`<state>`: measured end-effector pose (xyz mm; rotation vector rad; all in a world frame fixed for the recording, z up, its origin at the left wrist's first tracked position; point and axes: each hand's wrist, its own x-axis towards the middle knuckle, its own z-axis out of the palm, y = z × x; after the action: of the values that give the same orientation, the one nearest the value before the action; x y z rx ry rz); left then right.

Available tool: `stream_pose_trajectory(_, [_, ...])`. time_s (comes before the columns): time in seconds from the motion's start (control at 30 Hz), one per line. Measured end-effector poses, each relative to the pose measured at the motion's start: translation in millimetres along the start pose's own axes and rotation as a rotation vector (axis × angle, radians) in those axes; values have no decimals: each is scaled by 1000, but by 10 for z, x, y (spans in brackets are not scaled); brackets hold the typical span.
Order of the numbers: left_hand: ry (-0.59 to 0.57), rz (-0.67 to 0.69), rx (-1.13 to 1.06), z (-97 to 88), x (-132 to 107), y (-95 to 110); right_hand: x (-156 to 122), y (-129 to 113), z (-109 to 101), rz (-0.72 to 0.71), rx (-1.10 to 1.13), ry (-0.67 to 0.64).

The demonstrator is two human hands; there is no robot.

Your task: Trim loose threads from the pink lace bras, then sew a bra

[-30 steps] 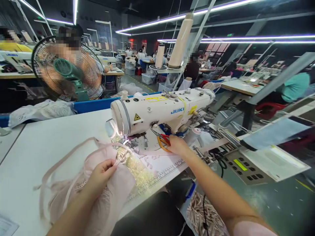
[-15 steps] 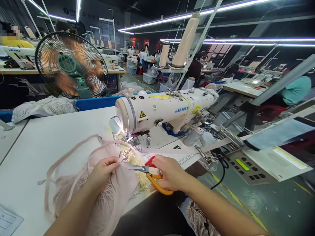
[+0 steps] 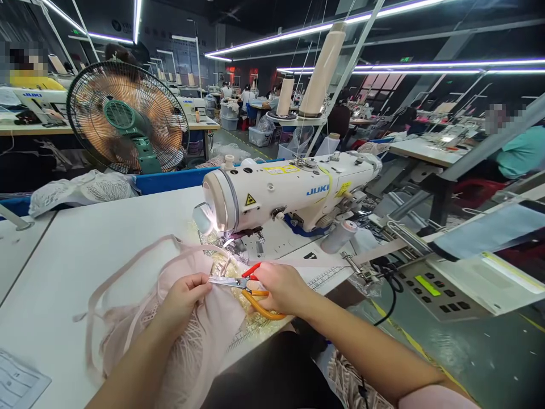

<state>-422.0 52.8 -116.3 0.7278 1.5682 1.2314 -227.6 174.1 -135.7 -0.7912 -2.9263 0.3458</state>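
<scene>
My left hand pinches the edge of a pale pink bra with lace and long straps, which spreads over the white table below it. In my right hand is a pair of scissors with one red and one orange handle. The blades point left, and their tips are at the bra edge beside my left fingertips. Whether the blades are fully closed on the fabric I cannot tell. Just beyond both hands stands a white sewing machine with its needle area lit.
A pink elastic band runs right from the machine to a metal guide. A control panel sits at the right. Behind the table are a large fan and white lace pieces. A paper sheet lies at left; people work further back.
My right hand has moved left with the scissors, bringing the tips up to my left fingertips. The handles are closer together. The view has shifted slightly.
</scene>
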Motion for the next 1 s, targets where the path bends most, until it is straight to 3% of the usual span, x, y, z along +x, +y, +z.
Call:
stream_pose_trajectory(0.2, [-13,-5,4,7,-14,28,38,10,29,30,-2,-24])
stream_pose_trajectory(0.33, [-12,-6,0,10,-14,20,29,54,2,62,186,-9])
stream_pose_trajectory(0.43, [6,-7,-8,7,1,-10,-64,87,-59,53,530,-58])
stream_pose_trajectory(0.6, [9,-4,-32,-2,31,-57,-308,-46,-6,-15,1452,-412])
stream_pose_trajectory(0.67, [3,-1,-37,-2,36,-65,-366,-153,86,13,1649,-522])
stream_pose_trajectory(0.83, [1,9,-37,-4,43,-87,-366,-343,328,82,1760,-585])
stream_pose_trajectory(1.0, [-9,17,-34,-8,48,-105,-325,-378,401,86,1776,-595])
